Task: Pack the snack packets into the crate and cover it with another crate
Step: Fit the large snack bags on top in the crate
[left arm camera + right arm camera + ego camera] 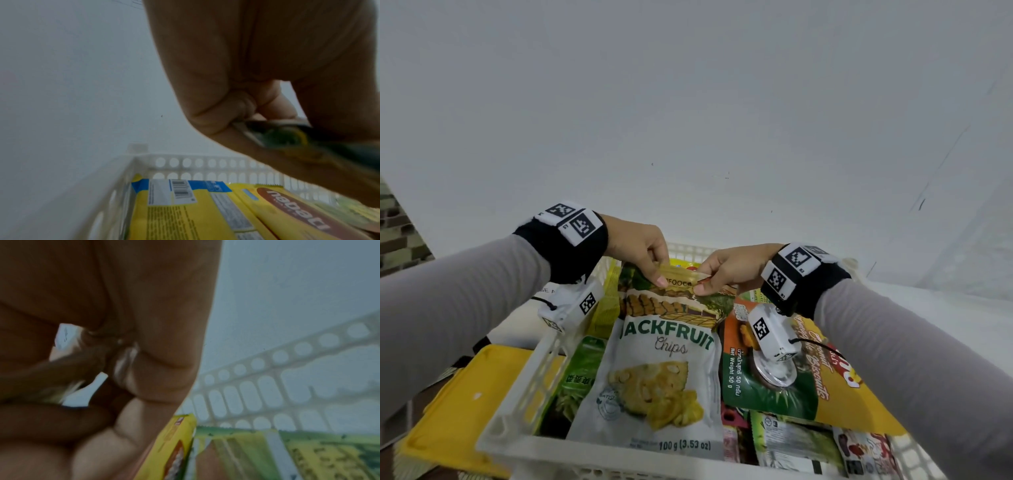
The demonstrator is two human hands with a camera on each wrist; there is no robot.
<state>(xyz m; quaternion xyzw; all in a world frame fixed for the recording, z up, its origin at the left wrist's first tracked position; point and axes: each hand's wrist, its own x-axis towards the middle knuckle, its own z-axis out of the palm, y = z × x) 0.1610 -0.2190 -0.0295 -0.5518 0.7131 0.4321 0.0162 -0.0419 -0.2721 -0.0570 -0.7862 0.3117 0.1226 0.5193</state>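
A white and green jackfruit chips packet [661,370] lies lengthwise in the white perforated crate [517,404], on top of other packets. My left hand [643,255] and my right hand [722,270] both pinch its top edge at the far end of the crate. In the left wrist view the left hand [236,116] nips that edge [277,138] between thumb and fingers. The right wrist view is blurred; the right hand [127,373] fills it, with a bit of packet edge [86,392] between its fingers.
An orange and yellow biscuit packet [784,370] lies to the right in the crate, a green packet [578,377] to the left, several small packets [808,445] near the front. Yellow packets [195,211] lie at the far end. A yellow lid-like object [458,404] sits left of the crate. A white wall stands behind.
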